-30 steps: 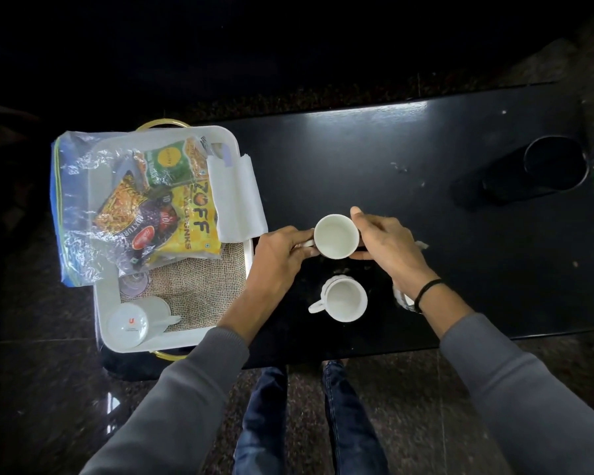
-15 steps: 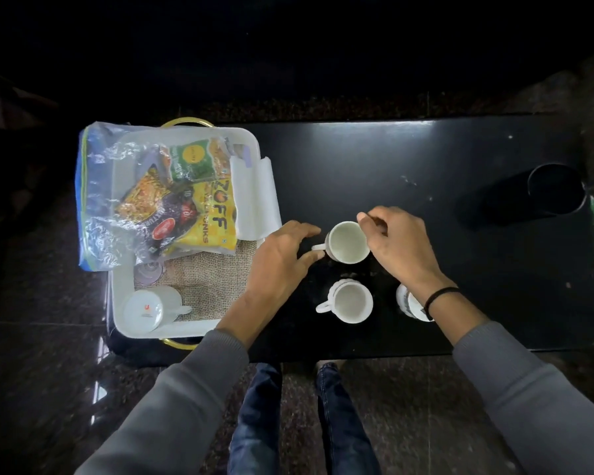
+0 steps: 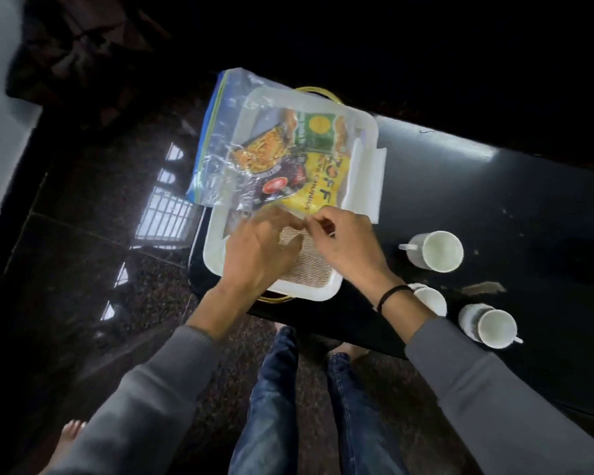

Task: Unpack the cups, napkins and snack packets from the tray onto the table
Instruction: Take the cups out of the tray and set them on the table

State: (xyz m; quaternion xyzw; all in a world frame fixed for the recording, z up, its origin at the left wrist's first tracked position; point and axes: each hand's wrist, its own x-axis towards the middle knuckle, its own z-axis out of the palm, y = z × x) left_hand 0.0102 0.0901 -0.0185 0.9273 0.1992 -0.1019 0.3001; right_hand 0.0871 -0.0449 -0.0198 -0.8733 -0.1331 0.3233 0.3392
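Standing on the black table (image 3: 494, 200) are three white ceramic cups (image 3: 439, 251), while both hands (image 3: 259, 248) pinch the clear plastic bag of snack packets (image 3: 278, 156), lying with white napkins (image 3: 366, 186) in the white tray (image 3: 309, 291).

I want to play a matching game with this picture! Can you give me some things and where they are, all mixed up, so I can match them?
Things:
1. white napkin
2. clear bag of snack packets
3. white cups
4. burlap mat

Places:
A. lying flat on the bottom of the tray
B. standing on the black table
C. draped over the tray's right edge
D. lying across the far end of the tray

Pairs: 1-C, 2-D, 3-B, 4-A
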